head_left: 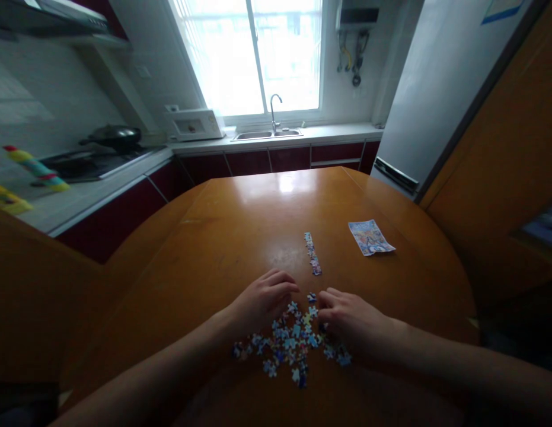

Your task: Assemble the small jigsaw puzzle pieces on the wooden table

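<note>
Clock centred on the pile, 12 pointing away from the person. 1 table, 1 pile of jigsaw pieces on it, too small and overlapped to count. 1 joined strip at 12 o'clock. 1 lone piece at 1, between the 2 hands. 1 printed sheet farther out at 1. Left hand at 11: fingers loosely curled, can't tell if gripping. Right hand at 2: fingers bent inward, grip hidden, can't tell.
</note>
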`<state>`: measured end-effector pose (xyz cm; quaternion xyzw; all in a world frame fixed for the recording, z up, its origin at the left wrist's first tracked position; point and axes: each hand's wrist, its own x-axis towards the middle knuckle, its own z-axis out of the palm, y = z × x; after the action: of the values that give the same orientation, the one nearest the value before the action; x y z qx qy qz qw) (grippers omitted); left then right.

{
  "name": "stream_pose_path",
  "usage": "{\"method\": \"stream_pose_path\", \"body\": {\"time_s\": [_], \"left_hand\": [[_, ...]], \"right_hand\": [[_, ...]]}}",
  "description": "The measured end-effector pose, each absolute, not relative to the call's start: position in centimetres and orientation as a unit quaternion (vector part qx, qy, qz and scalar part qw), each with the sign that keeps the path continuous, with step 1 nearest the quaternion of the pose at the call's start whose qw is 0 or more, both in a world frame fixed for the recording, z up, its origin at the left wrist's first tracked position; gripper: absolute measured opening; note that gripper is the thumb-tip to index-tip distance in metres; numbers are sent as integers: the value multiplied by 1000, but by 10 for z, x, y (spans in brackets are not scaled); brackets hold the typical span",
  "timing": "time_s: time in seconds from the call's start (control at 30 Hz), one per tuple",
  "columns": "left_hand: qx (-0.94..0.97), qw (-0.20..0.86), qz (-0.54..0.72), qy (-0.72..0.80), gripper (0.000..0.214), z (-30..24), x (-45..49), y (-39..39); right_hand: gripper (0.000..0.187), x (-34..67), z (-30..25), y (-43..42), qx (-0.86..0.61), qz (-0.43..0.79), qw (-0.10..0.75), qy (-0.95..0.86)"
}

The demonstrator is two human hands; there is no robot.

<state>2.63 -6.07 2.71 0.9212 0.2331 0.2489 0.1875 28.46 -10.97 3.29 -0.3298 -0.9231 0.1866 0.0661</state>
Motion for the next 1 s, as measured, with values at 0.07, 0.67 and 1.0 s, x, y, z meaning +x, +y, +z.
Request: {"method": "stream_pose_path", "body": {"time_s": [0.07,0.67,1.0], "left_hand": [[919,189,256,234,23,30,27,-57],[828,147,422,340,16,13,68,-15],[847,118,416,310,22,2,68,-19]], "right_hand": [[15,284,31,-110,-335,190,67,-921],[25,271,36,-23,-489,563,357,-563],[22,272,15,-29,-493,554,392,-544]]}}
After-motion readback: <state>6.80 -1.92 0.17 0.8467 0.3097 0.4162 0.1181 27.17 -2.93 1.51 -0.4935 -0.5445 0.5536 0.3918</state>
